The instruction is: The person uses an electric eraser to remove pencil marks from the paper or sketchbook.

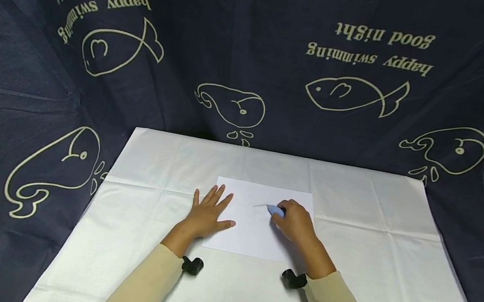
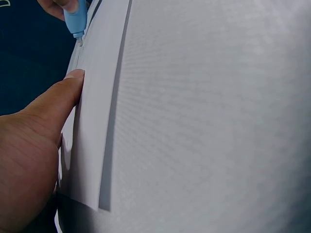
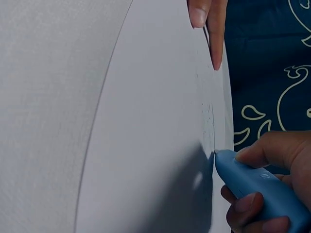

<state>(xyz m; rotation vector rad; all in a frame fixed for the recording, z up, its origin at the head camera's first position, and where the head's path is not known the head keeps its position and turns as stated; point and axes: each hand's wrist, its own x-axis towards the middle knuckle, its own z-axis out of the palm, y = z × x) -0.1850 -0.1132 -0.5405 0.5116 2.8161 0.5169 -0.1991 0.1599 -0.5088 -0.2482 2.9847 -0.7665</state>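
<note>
A white sheet of paper [image 1: 242, 239] lies on the cloth-covered table. My left hand [image 1: 206, 217] rests spread on its left part, fingers straight and thumb out to the side. In my right hand [image 1: 297, 224] I grip a light-blue electric eraser [image 1: 277, 210], the thumb lying along its top. Its small tip meets the paper beside a faint grey line [image 1: 259, 205]. Tiny dark specks [image 3: 209, 119] are scattered along that line in the right wrist view. The left wrist view shows the left thumb [image 2: 68, 90] on the paper, with the eraser [image 2: 76, 22] beyond it.
A white cloth [image 1: 388, 264] with fold creases covers the table around the paper. Behind it and at both sides hangs a dark blue curtain [image 1: 258, 34] printed with fish, whales and lettering. A black wrist camera [image 1: 192, 266] sits at each sleeve cuff.
</note>
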